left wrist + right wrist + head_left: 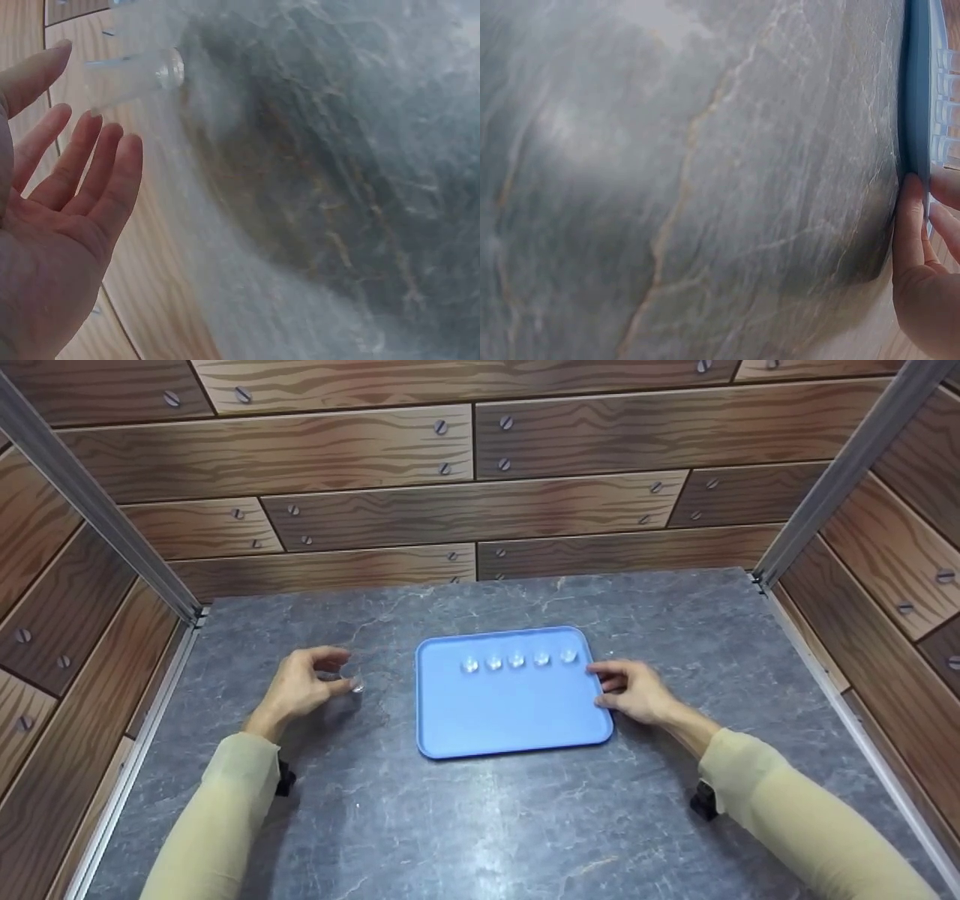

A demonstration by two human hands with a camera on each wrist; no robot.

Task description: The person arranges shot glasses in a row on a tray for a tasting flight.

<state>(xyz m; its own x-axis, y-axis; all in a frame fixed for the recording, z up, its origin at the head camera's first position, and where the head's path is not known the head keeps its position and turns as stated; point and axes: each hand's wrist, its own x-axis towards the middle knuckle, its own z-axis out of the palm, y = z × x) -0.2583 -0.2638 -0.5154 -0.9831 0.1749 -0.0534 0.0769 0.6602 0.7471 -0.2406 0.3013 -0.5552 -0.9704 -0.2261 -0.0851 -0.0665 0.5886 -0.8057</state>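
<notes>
My left hand (304, 684) hovers over the table left of the tray, its fingers parted. Just beyond its fingertips stands a small clear cup (358, 686). The left wrist view shows this see-through cup (139, 75) upright on the table, with a gap between it and the open palm (60, 240). A blue rectangular tray (495, 720) lies flat in the middle. Several matching clear cups (517, 660) stand in a row along its far side. My right hand (636, 690) pinches the tray's right rim; the right wrist view shows fingers (910, 217) on either side of it.
The grey marbled table (480, 825) carries the tray and the lone cup. Wood-patterned walls (480, 442) close it in at the back and both sides. Metal posts (832, 480) rise at the far corners.
</notes>
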